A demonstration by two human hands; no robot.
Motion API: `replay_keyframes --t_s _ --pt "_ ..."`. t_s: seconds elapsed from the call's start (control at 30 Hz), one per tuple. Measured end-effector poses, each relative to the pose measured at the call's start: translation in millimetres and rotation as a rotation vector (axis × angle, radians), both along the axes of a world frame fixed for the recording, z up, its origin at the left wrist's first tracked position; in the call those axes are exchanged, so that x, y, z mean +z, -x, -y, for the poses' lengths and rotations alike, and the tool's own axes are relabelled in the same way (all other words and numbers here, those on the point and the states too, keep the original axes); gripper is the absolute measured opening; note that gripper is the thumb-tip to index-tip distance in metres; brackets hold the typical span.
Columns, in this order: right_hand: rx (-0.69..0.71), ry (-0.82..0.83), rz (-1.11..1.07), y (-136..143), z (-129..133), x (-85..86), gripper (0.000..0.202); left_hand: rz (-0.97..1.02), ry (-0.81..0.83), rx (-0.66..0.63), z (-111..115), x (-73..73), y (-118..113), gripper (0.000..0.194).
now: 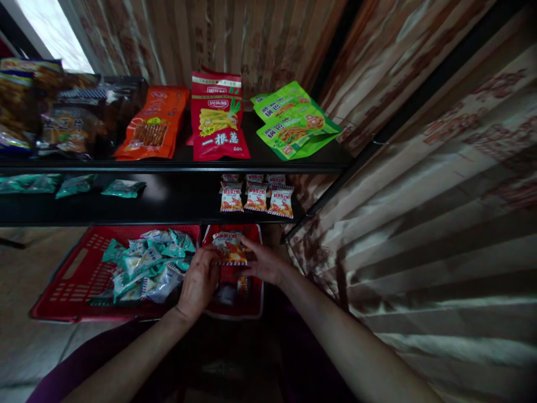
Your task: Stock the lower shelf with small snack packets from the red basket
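Between my two hands is a small orange and white snack packet (pixel 230 249), above the narrow red basket (pixel 259 296). My left hand (pixel 198 282) grips its left side with curled fingers. My right hand (pixel 265 262) holds the right edge, thumb on top and the other fingers lower down, partly in shadow. Inside the basket below, an orange packet and a pale, blurred item can be made out. Just beyond my hands, matching snack packets (pixel 256 197) stand in short rows on the lower shelf (pixel 184 204).
To the left, a wider red basket (pixel 69 280) holds many teal and white packets (pixel 146 263). Teal packets (pixel 123 188) lie on the lower shelf. Larger orange, red (pixel 218 126) and green bags (pixel 296 123) fill the upper shelf. A black post (pixel 348 182) and pleated curtain (pixel 440 196) border the right.
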State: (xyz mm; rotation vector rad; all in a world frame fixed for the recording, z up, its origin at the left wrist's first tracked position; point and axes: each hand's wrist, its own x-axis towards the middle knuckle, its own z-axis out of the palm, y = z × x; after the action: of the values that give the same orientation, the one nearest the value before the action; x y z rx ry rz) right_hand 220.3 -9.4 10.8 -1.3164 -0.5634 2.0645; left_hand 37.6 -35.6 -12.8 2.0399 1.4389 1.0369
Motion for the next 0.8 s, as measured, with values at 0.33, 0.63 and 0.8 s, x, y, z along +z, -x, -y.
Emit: replay_keyframes --t_s 0.33,0.63,0.8 --pt "-0.182 -0.162 0.142 15 0 -12.0 0.059 0.203 0.173 0.016 -1 -2.8 6 0.031" --pt "0.012 -0.261 -0.007 23 0 -10.7 0.07 0.999 0.943 0.477 -39 20.1 34 0.017" --pt "0.062 -0.257 0.007 26 -1 -10.8 0.063 1.222 0.867 0.373 -42 19.7 35 0.007"
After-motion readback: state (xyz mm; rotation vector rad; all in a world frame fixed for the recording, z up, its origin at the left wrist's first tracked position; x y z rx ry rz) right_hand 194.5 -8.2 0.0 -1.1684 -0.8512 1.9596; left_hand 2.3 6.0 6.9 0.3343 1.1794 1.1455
